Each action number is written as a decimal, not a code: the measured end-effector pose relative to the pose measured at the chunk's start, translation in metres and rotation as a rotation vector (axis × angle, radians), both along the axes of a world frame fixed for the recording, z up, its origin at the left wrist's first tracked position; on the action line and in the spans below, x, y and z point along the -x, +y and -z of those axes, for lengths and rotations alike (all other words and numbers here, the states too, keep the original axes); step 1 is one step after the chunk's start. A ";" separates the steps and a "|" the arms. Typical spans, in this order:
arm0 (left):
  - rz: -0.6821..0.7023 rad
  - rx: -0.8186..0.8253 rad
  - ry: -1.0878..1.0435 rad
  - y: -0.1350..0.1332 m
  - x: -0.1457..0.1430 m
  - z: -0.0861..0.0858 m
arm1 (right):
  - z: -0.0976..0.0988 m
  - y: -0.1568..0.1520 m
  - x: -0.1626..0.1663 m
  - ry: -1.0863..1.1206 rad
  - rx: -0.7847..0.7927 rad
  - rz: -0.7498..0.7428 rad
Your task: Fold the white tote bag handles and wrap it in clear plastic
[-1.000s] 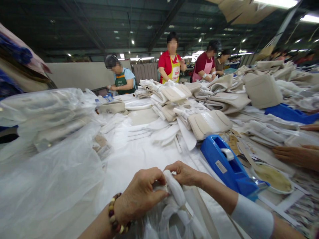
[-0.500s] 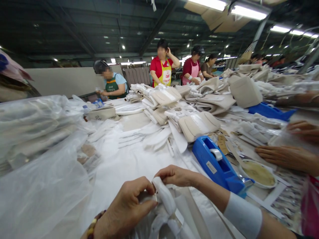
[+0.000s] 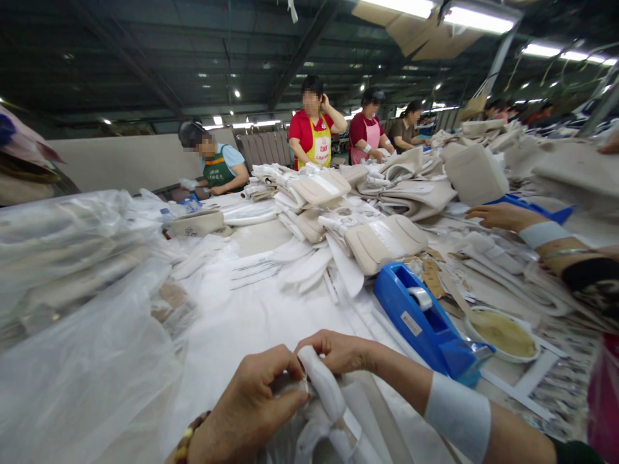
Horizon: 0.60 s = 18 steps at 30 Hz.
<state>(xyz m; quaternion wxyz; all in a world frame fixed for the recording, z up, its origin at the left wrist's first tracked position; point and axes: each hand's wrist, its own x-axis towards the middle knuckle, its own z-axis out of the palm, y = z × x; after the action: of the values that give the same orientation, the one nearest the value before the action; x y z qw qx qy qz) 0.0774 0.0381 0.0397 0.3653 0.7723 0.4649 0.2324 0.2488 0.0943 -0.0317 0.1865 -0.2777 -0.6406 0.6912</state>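
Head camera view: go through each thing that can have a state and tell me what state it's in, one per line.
Left hand: closed, pinching the white strap.
Right hand: closed on the white strap, which is pulled up between both hands.
Blue tape dispenser: upright on the table, roll loaded.
Bowl: holds a yellowish paste.
Plastic bags: stuffed, lying stacked.
Co-worker's hand: reaching over the pile.

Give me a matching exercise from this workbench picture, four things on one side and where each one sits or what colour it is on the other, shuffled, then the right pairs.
Things:
1. tape dispenser
2. white strap
3. shallow bowl
4. clear plastic bags

Descriptions:
A. pinched between the left hand and the right hand
B. blue, right of the hands
C. piled at the left of the table
D. holds a yellowish paste, just past the dispenser

Pairs: 1-B, 2-A, 3-D, 4-C
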 end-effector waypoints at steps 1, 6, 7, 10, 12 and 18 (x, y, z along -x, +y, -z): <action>-0.004 0.000 -0.002 0.000 0.000 0.000 | 0.000 0.000 0.000 -0.012 -0.037 0.015; -0.009 -0.022 0.005 -0.001 0.000 -0.001 | -0.001 -0.001 -0.001 -0.081 -0.215 0.144; -0.012 -0.021 0.007 -0.002 0.000 -0.002 | -0.001 -0.001 -0.002 -0.089 -0.238 0.165; -0.011 -0.020 -0.001 -0.002 -0.001 -0.003 | 0.001 -0.002 -0.002 -0.113 -0.240 0.136; -0.001 -0.018 -0.011 -0.001 -0.001 -0.004 | 0.001 -0.002 -0.001 -0.139 -0.212 0.055; 0.003 0.004 0.022 0.000 -0.001 0.000 | -0.003 0.001 -0.002 -0.283 -0.306 -0.066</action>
<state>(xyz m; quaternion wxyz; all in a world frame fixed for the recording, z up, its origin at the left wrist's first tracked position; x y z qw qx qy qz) 0.0780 0.0377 0.0399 0.3619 0.7748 0.4681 0.2225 0.2504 0.0949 -0.0287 0.1120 -0.3193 -0.7666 0.5457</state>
